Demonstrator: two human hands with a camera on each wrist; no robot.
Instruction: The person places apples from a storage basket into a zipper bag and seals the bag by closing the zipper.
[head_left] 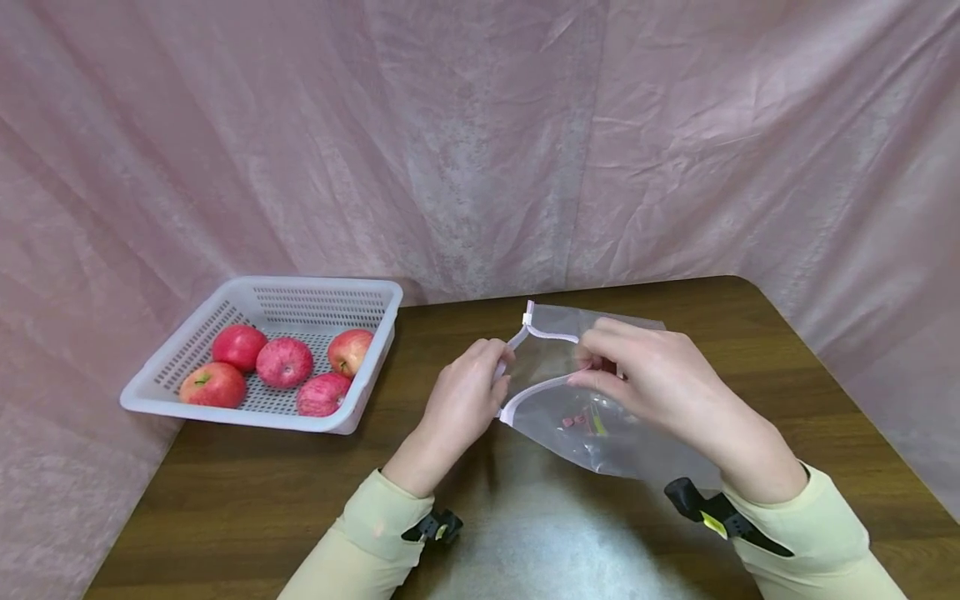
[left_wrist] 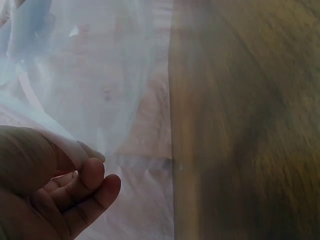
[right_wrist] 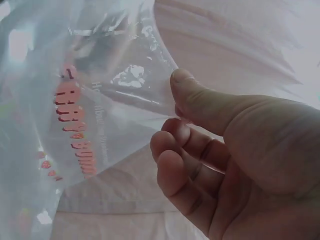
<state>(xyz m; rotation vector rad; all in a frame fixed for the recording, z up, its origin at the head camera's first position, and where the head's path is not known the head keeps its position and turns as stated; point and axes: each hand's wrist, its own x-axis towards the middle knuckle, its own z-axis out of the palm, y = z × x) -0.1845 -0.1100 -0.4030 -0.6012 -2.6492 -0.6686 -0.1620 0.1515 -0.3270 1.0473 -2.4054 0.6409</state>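
Observation:
A clear plastic zipper bag (head_left: 558,433) lies over the table in the head view, its pale zipper mouth spread apart and facing left. My left hand (head_left: 467,387) grips the left side of that mouth; in the left wrist view, thumb and fingers (left_wrist: 91,172) pinch the film edge. My right hand (head_left: 660,367) holds the mouth's rim farther right. Seen from the right wrist, the thumb (right_wrist: 195,92) and index finger pinch the edge of the clear film (right_wrist: 120,100), which bears red lettering. A white zipper slider (head_left: 527,318) sits at the mouth's far corner.
A white perforated plastic basket (head_left: 258,418) stands on the left of the brown wooden table (head_left: 300,483), with several red apples (head_left: 284,362) in it. Behind the table hangs a pink curtain (head_left: 480,150). Black straps (head_left: 738,521) circle both wrists.

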